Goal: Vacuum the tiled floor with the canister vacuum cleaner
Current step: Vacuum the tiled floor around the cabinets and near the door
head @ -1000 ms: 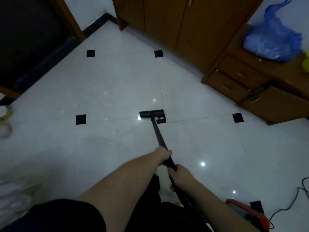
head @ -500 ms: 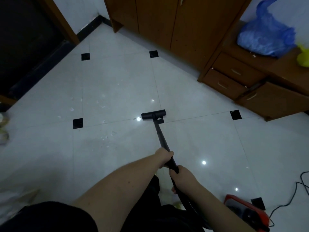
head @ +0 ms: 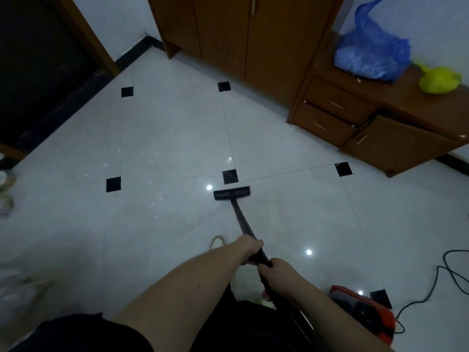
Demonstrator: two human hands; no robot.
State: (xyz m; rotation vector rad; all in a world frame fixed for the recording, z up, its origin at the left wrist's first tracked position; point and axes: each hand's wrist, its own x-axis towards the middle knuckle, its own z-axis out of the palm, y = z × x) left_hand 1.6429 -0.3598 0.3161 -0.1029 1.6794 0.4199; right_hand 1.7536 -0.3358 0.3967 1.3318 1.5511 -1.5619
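A black vacuum wand [head: 241, 219] runs from my hands down to a black floor head [head: 231, 193] lying flat on the white tiled floor [head: 291, 214], just below a black diamond inlay [head: 230, 176]. My left hand [head: 250, 251] grips the wand higher up; my right hand [head: 278, 275] grips it just behind, near the ribbed hose [head: 300, 323]. The red canister [head: 363, 313] sits on the floor at the lower right. Pale scraps of debris [head: 154, 204] lie left of the floor head.
A brown wooden wardrobe [head: 228, 34] and a low drawer unit [head: 355, 118] line the far right wall, with a blue bag [head: 370, 54] and a yellow bag [head: 439, 80] on top. A black cable [head: 444, 280] loops at right. A dark doorway [head: 33, 59] lies at left. My shoe tip [head: 217, 242] shows.
The floor head has been pulled back toward me, from on the black inlay to just below it. Both hands keep their grip on the wand.
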